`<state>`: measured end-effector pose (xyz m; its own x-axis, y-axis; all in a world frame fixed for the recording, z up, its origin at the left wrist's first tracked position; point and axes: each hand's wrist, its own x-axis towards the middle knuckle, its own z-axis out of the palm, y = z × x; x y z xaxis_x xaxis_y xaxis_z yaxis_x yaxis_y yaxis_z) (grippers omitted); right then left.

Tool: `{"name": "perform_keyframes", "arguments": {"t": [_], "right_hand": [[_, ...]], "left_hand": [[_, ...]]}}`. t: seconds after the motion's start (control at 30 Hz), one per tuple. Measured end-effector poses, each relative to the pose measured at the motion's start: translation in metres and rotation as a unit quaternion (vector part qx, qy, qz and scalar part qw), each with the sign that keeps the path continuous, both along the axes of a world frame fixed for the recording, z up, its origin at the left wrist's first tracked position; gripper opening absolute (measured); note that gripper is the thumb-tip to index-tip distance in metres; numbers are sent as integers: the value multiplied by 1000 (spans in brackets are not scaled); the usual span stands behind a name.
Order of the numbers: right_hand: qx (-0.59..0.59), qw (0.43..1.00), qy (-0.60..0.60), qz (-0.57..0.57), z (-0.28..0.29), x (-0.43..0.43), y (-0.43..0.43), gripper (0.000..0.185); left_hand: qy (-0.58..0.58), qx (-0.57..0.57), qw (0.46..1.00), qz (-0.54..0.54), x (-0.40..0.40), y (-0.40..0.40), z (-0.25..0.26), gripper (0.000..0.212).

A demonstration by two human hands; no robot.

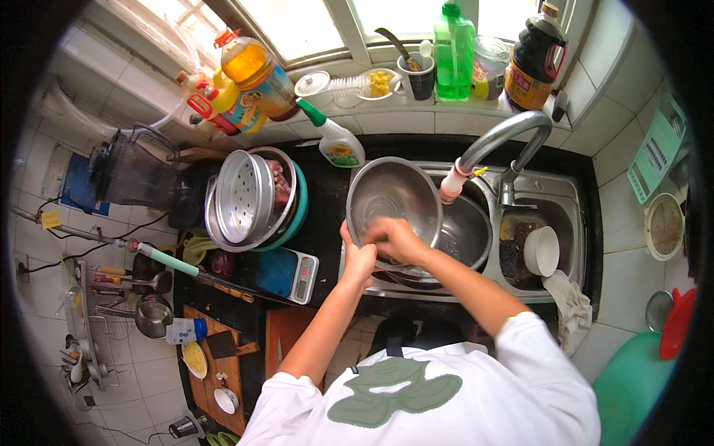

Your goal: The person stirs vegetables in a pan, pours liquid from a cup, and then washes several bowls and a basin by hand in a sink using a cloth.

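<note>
A stainless steel bowl [393,192] is tilted over the left basin of the sink, its inside facing me. My left hand [358,257] grips its lower left rim, thumb up along the edge. Inside the bowl's lower part is my right hand [395,238], blurred by motion with its fingers bent; whether it holds anything is hidden. A larger steel basin [468,234] sits behind the bowl in the sink, wet inside. Right above it hangs the spout end [452,188] of the curved faucet [527,125].
The right sink basin [569,223] holds a white bowl [541,251]; a cloth [572,306] hangs over the front edge. Leftward stand stacked pans with a perforated steamer tray [242,195], a kitchen scale [301,281] and a spray bottle [340,145]. Several bottles line the sill, including green [454,56].
</note>
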<state>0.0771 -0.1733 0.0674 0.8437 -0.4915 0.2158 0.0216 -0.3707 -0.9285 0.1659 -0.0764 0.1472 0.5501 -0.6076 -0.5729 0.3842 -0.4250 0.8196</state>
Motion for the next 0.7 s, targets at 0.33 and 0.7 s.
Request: {"name": "perform_keyframes", "arguments": {"t": [0.33,0.7], "right_hand": [[81,985,-67,-134,-12,12,-22,38],[67,997,22,-9,8,1,-13,35]], "left_hand": [[-28,-54,996,-66,-1,-7,-2,99],[-45,-32,997,-59,22,-19,-18,94]]}}
